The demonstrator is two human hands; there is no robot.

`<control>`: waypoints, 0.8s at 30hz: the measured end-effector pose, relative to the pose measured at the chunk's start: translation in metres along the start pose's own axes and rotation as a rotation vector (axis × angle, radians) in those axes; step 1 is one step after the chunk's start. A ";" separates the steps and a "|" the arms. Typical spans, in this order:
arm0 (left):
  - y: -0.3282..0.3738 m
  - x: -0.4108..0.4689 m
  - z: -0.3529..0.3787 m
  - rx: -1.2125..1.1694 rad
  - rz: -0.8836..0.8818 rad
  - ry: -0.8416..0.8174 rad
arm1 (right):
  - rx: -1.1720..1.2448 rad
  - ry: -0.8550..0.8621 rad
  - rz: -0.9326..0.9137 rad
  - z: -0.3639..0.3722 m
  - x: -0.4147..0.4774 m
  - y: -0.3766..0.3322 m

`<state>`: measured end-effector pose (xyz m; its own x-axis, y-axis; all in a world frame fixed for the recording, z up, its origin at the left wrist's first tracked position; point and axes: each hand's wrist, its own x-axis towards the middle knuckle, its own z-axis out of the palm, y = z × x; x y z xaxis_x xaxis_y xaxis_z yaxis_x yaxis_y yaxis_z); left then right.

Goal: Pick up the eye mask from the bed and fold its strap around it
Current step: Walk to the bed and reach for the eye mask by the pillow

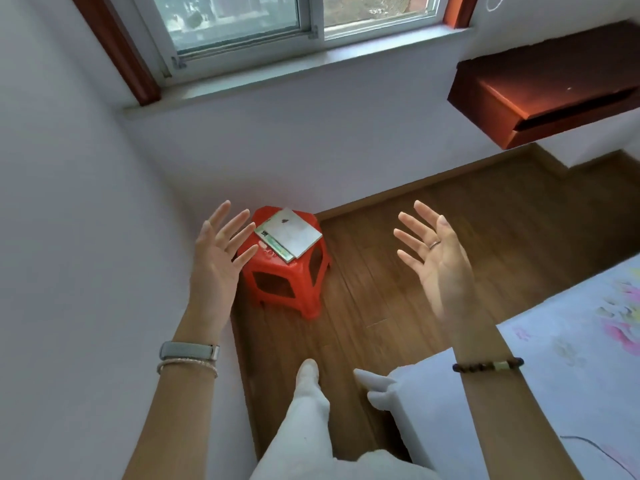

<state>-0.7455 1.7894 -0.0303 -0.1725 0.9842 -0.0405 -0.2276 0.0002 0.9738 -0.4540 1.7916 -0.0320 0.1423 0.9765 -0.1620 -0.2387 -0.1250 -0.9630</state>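
Both my hands are raised in front of me, palms facing each other, fingers spread and holding nothing. My left hand point(218, 252) is in front of the red stool, and my right hand point(434, 254) hovers over the wooden floor, left of the bed point(568, 358). The bed fills the lower right, covered with a pale floral sheet. No eye mask shows anywhere in this view. A thin dark line point(588, 445) lies on the sheet near the bottom right edge; I cannot tell what it is.
A red plastic stool point(294, 282) stands in the corner with a flat tablet-like item and a booklet point(289, 233) on top. A white wall runs along the left, a window above. A reddish wooden shelf point(540, 95) hangs at upper right. My white-trousered legs stand on the wooden floor point(377, 299).
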 end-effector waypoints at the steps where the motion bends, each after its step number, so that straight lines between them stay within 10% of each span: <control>1: 0.003 0.021 0.002 0.008 -0.012 -0.027 | 0.008 0.018 -0.002 0.007 0.013 -0.002; 24: -0.055 0.313 0.241 -0.025 -0.228 -0.661 | 0.084 0.607 -0.102 -0.075 0.192 -0.052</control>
<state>-0.5559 2.1398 -0.0430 0.4994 0.8616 -0.0911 -0.2121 0.2235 0.9513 -0.3419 1.9723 -0.0292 0.6834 0.7057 -0.1871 -0.2666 0.0026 -0.9638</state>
